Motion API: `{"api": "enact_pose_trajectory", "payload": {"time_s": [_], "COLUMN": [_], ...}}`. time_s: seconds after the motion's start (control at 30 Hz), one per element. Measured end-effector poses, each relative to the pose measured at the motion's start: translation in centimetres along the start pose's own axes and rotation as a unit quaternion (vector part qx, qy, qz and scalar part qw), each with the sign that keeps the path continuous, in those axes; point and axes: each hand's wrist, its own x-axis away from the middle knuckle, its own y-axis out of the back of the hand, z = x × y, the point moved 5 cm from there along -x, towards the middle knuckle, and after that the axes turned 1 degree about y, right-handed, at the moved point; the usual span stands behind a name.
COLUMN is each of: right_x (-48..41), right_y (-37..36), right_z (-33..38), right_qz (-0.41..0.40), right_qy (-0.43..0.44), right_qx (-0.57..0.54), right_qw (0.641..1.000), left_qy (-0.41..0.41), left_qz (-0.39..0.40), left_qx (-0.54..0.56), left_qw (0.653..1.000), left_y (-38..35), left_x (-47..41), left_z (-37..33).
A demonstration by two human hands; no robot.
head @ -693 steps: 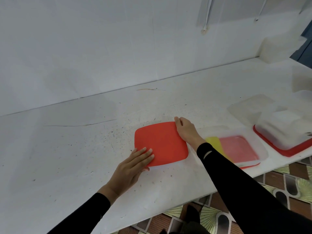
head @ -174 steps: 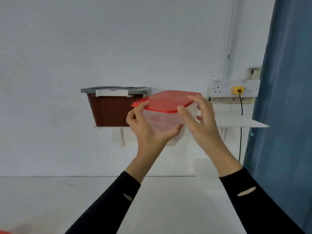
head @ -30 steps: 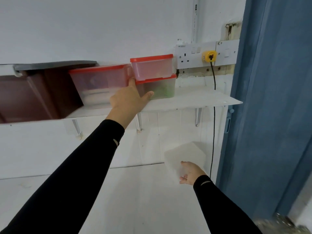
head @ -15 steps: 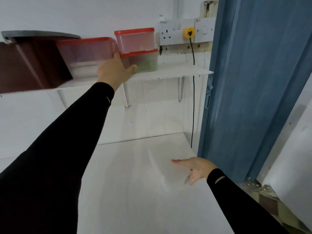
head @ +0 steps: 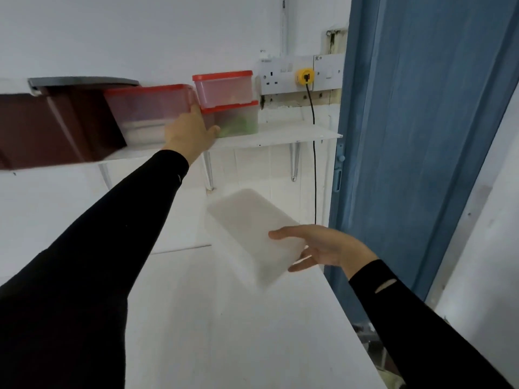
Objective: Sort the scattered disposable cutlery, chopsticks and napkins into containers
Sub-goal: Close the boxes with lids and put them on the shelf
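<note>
While the left hand [head: 191, 133] presses flat against a red-lidded container [head: 148, 113] on the shelf [head: 280, 134], the right hand [head: 323, 248] grips a translucent tub [head: 252, 231].

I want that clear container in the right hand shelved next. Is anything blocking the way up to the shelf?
Nothing visible blocks the path. The translucent white plastic container in the right hand sits below the white wall shelf, whose right end, beside the two stacked red-lidded tubs, is bare. The left hand rests farther left.
</note>
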Motion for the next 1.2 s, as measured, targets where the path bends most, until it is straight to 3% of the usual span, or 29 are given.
{"api": "enact_pose_trajectory", "payload": {"time_s": [0.2, 0.47, 0.7, 0.8, 0.93, 1.2], "right_x": [4.4, 8.2, 6.5, 4.3, 1.3, -2.6], "right_y": [1.1, 5.3, 8.2, 8.9, 8.8, 6.4], "right_z": [9.7, 16.4, 20.8, 21.4, 23.2, 24.8], "right_qz": [0.002, -0.086, -0.205, -0.229, -0.249, -0.332], "right_qy": [0.118, 0.216, 0.242, 0.225, 0.221, 0.22], "right_qx": [-0.019, -0.143, -0.097, -0.064, -0.034, 0.036], "right_qw": [0.993, 0.962, 0.943, 0.945, 0.942, 0.916], "left_qy": [-0.039, -0.024, -0.028, -0.13, -0.299, -0.292], "left_qz": [0.033, 0.006, -0.035, -0.146, -0.259, -0.16], "left_qx": [-0.047, -0.055, -0.113, -0.043, -0.074, -0.118], "left_qw": [0.998, 0.998, 0.993, 0.98, 0.916, 0.936], "left_y": [0.5, 1.0, 1.2, 1.6, 1.8, 0.9], "left_x": [-0.2, -0.8, 0.5, 1.4, 1.4, -1.0], "left_z": [0.3, -0.7, -0.5, -0.7, -1.1, -2.5]}}
